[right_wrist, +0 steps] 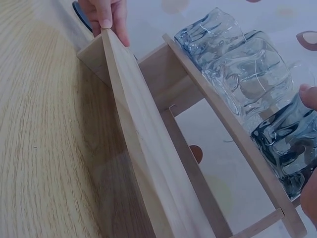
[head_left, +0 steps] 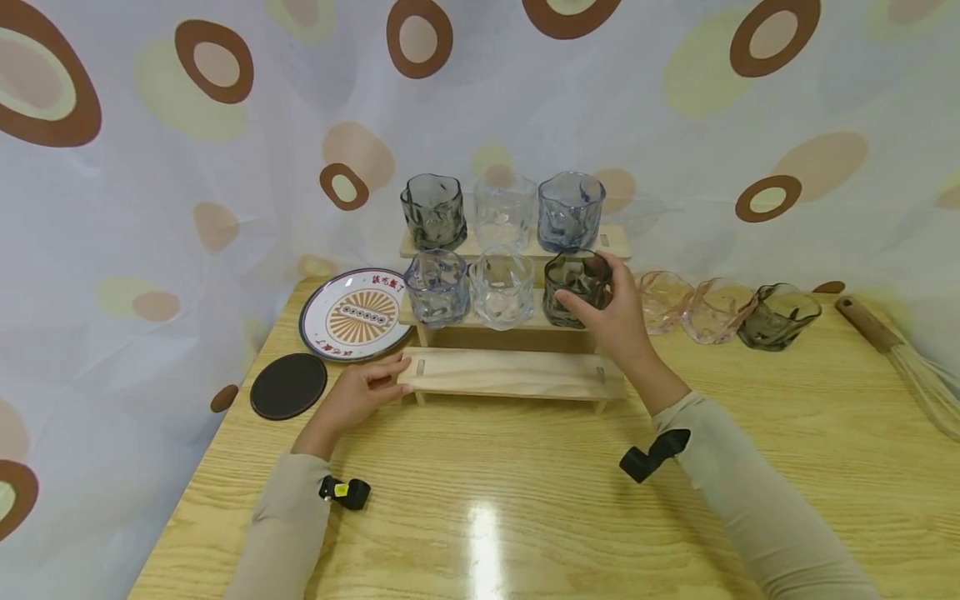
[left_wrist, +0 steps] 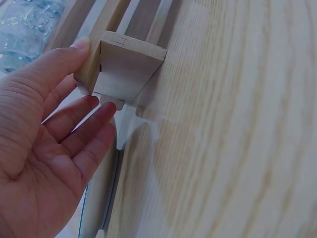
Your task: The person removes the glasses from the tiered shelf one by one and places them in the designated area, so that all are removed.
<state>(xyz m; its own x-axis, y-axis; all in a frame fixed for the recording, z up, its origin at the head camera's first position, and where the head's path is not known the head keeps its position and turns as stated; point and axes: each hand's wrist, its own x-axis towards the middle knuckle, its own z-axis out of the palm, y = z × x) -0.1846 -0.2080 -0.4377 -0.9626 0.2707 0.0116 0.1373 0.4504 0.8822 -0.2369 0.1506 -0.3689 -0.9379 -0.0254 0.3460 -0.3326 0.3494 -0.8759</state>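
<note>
A three-step wooden rack (head_left: 510, 372) stands on the table, its lowest step bare. My left hand (head_left: 358, 393) holds the left end of that step, thumb on the top and fingers at the end and underside, as the left wrist view shows. At the right end of the middle step, my right hand (head_left: 621, 321) grips a dark grey glass (head_left: 567, 287) between thumb and fingers. Beside it on this step are a clear glass (head_left: 501, 292) and a blue glass (head_left: 437, 292). The top step carries a grey glass (head_left: 433, 212), another clear glass (head_left: 504, 217) and another blue glass (head_left: 570, 217).
Right of the rack stand two pink glasses (head_left: 716, 312) and a dark glass (head_left: 776, 318), with a whisk (head_left: 900, 354) farther right. A patterned plate (head_left: 315, 321) and a black round coaster (head_left: 288, 386) lie at the left. A dotted cloth (head_left: 525, 108) hangs behind.
</note>
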